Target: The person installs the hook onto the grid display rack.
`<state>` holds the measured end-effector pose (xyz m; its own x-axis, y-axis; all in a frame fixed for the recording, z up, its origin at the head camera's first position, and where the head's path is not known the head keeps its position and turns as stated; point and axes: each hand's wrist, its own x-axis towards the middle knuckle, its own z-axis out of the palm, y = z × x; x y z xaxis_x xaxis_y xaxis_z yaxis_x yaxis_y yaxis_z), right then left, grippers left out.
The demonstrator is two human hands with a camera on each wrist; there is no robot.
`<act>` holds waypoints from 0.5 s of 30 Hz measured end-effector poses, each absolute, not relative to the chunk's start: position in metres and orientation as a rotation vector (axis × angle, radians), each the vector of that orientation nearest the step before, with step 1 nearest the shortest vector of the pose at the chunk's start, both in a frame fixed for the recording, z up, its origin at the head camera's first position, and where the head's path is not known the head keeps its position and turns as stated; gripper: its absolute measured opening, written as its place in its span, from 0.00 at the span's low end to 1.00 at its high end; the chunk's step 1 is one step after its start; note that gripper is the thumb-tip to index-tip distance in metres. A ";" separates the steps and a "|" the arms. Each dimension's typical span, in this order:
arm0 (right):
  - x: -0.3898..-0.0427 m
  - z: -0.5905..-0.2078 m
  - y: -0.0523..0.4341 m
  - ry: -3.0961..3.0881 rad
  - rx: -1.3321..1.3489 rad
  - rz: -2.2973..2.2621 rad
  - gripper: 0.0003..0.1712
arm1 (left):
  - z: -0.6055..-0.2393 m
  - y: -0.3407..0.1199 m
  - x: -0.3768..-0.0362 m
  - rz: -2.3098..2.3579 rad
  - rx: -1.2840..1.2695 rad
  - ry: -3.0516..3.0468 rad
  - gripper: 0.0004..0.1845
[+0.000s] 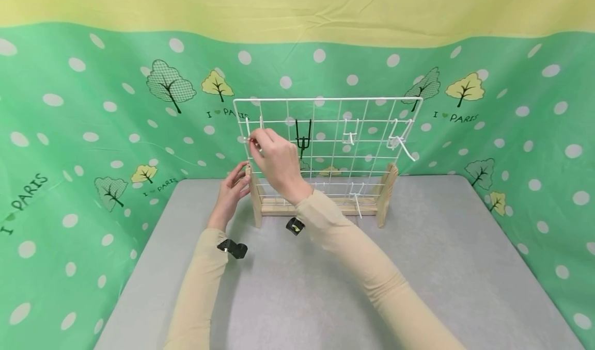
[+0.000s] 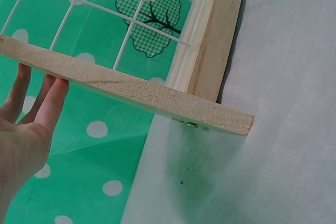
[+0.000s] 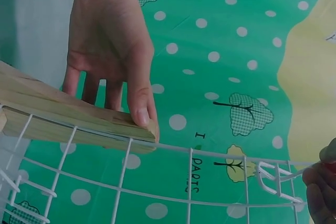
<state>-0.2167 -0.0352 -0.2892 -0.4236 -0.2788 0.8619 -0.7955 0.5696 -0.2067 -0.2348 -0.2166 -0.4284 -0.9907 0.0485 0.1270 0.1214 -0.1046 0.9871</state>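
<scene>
A white wire grid point(image 1: 367, 113) stands upright in a wooden base point(image 1: 321, 208) at the back of the grey table point(image 1: 437, 267). My left hand point(image 1: 234, 185) holds the left wooden post point(image 1: 254, 195), thumb on the front face and fingers behind it; the right wrist view shows the left hand point(image 3: 113, 51) on the post point(image 3: 73, 119). My right hand point(image 1: 254, 143) pinches a white wire hook point(image 1: 248, 132) at the grid's upper left. In the right wrist view the hook point(image 3: 275, 179) sits on the wires beside my fingertips point(image 3: 320, 190).
A black hook point(image 1: 303, 138) hangs on the grid right of my hand. White hooks hang at the middle point(image 1: 349, 133), the right point(image 1: 401, 142) and low down point(image 1: 358, 200). A green dotted cloth point(image 1: 93, 133) surrounds the table on three sides.
</scene>
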 end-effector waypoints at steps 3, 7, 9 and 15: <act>-0.215 -0.293 -0.036 -1.970 0.877 0.802 0.02 | -0.435 -0.219 -0.239 -2.287 -0.178 -2.065 0.29; -0.214 -0.299 -0.037 -1.969 0.884 0.824 0.02 | -0.438 -0.220 -0.241 -2.270 -0.168 -2.067 0.30; -0.214 -0.302 -0.037 -1.979 0.875 0.826 0.02 | -0.439 -0.220 -0.242 -2.265 -0.166 -2.068 0.30; -0.213 -0.310 -0.036 -2.028 0.841 0.856 0.06 | -0.440 -0.220 -0.241 -2.255 -0.178 -2.074 0.30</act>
<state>-0.2126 -0.0357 -0.3102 -0.4899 -0.2671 0.8299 -0.7811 0.5573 -0.2817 -0.2414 -0.2195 -0.4402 -0.9906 0.0253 0.1342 0.1316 -0.0851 0.9876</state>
